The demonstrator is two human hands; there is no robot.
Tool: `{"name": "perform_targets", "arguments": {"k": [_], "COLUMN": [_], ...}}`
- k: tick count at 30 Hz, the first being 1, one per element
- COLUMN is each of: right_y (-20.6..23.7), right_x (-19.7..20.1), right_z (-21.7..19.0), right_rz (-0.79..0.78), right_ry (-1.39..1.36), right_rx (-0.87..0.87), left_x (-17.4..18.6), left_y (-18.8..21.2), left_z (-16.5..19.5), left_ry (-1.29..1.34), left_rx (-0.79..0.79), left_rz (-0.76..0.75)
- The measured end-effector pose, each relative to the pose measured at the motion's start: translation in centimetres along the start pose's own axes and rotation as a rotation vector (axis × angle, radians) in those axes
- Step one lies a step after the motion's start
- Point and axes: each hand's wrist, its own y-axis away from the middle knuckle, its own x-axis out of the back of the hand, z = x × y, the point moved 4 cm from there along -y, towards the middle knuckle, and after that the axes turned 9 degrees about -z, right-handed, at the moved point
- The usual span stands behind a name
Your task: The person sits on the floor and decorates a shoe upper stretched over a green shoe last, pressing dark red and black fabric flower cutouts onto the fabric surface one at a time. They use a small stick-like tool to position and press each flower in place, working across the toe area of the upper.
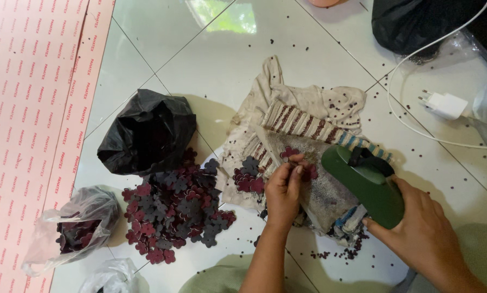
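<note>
My left hand (283,191) pinches a small dark red flower-shaped cutout (290,153) over a folded, stained striped cloth (303,119) lying on the tiled floor. My right hand (422,233) grips the heel end of a green flip-flop sandal (365,184), held sole-up above the cloth. Several more dark red and grey flower cutouts (247,176) lie on the cloth beside my left hand.
A big heap of flower cutouts (173,209) lies left of the cloth, next to a black plastic bag (148,133). A clear bag (78,222) holds more cutouts. A pink printed sheet (32,108) covers the left. A white charger and cable (444,104) lie at right.
</note>
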Motion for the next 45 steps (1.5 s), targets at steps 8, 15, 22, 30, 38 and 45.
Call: {"name": "perform_targets", "arguments": {"k": [8, 15, 22, 30, 38, 45], "right_y": [-0.3, -0.3, 1.1, 4.0, 1.4, 3.9], "right_x": [-0.1, -0.2, -0.1, 2.8, 0.3, 0.1], "right_z": [0.1, 0.1, 2.7, 0.5, -1.8, 3.0], "right_rz": [-0.049, -0.041, 0.052, 0.394, -0.121, 0.229], "right_ry": [0.002, 0.024, -0.118, -0.445, 0.027, -0.623], "right_rx": [-0.058, -0.061, -0.026, 0.449, -0.02, 0.27], "left_x": [-0.1, -0.3, -1.4, -1.6, -1.6, -1.7], "left_y": [-0.1, 0.5, 1.3, 1.2, 1.2, 1.2], "left_z": [0.7, 1.5, 2.3, 1.7, -0.1, 0.3], "left_ry": [-0.039, -0.352, -0.55, -0.525, -0.593, -0.517], "left_rx": [-0.03, -0.114, -0.386, -0.389, -0.323, -0.371], "left_rz": [-0.006, -0.012, -0.02, -0.057, -0.13, -0.048]}}
